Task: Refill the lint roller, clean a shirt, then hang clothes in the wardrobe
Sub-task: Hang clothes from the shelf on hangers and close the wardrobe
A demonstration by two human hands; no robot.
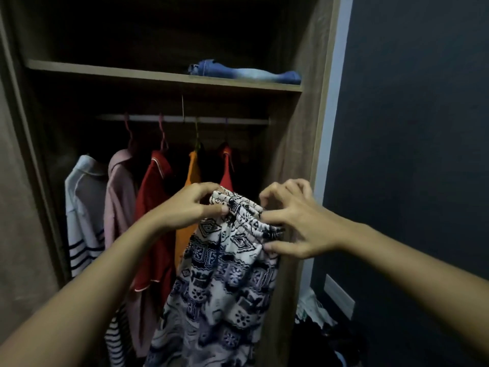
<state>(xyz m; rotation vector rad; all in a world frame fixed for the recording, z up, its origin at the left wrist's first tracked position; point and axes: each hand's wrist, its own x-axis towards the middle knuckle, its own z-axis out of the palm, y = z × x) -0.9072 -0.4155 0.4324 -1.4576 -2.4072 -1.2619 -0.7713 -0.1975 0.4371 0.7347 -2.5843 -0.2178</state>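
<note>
A white garment with a dark blue geometric print (222, 282) hangs down in front of the open wardrobe (291, 160). My left hand (185, 207) pinches its gathered waistband at the left end. My right hand (296, 221) pinches the waistband at the right end, with the other fingers curled above it. Behind the garment, the metal rail (185, 119) carries several hangers with a white striped shirt (84, 207), a pink top (119, 202), a red shirt (156, 207), an orange piece (191, 178) and another red piece (226, 168). No hanger for the printed garment is visible.
Folded blue jeans (246, 74) lie on the shelf above the rail. The wardrobe's right side panel stands just behind my right hand. A dark wall (410, 154) is to the right, with a heap of clothes (317, 321) low on the floor beside it.
</note>
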